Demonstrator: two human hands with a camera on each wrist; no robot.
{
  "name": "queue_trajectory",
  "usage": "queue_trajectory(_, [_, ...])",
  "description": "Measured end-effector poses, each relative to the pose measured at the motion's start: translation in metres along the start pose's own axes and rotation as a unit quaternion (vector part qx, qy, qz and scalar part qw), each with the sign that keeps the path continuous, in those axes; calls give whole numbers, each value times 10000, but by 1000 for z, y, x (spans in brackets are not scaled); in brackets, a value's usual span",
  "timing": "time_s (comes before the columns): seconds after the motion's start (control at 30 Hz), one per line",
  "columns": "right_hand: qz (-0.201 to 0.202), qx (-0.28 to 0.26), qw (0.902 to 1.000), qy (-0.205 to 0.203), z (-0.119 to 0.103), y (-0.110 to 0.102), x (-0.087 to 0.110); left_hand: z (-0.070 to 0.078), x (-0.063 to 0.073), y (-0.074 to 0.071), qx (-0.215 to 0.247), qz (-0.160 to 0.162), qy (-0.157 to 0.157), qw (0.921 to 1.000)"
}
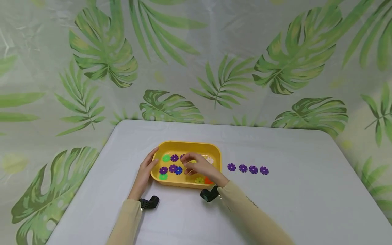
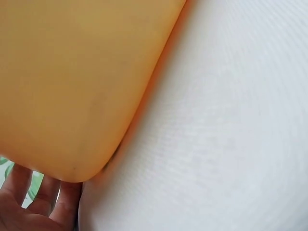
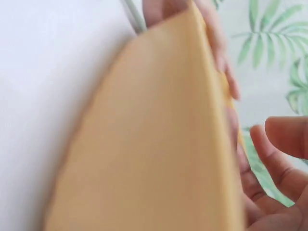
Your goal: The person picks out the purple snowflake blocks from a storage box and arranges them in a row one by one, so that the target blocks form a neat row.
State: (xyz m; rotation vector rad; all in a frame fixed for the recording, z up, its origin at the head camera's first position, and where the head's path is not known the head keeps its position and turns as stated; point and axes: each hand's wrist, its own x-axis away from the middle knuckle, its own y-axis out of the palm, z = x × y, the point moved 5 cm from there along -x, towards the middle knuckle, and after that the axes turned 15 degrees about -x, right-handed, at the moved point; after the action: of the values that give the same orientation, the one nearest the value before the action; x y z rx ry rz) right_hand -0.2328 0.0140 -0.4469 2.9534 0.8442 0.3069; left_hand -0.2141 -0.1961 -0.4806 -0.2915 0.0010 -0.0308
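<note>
A yellow plastic tray holds flower-shaped discs: purple discs, a blue disc, green discs, a yellow disc, an orange disc and a white disc. My left hand holds the tray's left end, thumb at the rim; several fingers show against its outside in the left wrist view. Above the discs hovers my right hand, fingers loosely bent. The right wrist view shows its thumb apart from the fingers, with no disc visible between them.
Right of the tray, purple discs lie in a row on the white tabletop. Behind the table's far edge hangs a leaf-patterned curtain. Each wrist wears a black camera mount.
</note>
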Motion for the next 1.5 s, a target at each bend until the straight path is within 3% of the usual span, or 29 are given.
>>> queue_trajectory(0.17, [-10, -80, 9995, 313, 12, 22, -15, -16, -8, 1, -85, 114, 38, 9999])
queue_trajectory(0.37, [185, -289, 9981, 521, 22, 35, -27, -16, -8, 2, -103, 142, 109, 9998])
queue_trajectory(0.57, [444, -127, 9972, 580, 27, 38, -32, -13, -7, 3, -129, 128, 91, 9998])
queue_trajectory(0.93, [789, 267, 9952, 509, 26, 38, -32, -14, -5, 2, -243, 191, 65, 9995])
queue_trajectory(1.2, [742, 640, 9950, 176, 21, 32, -26, -16, -5, 1, -221, 154, -8, 9996])
queue_trajectory(1.5, [399, 185, 9990, -14, 2, 7, -5, 8, 6, 0, -52, 19, -11, 10000])
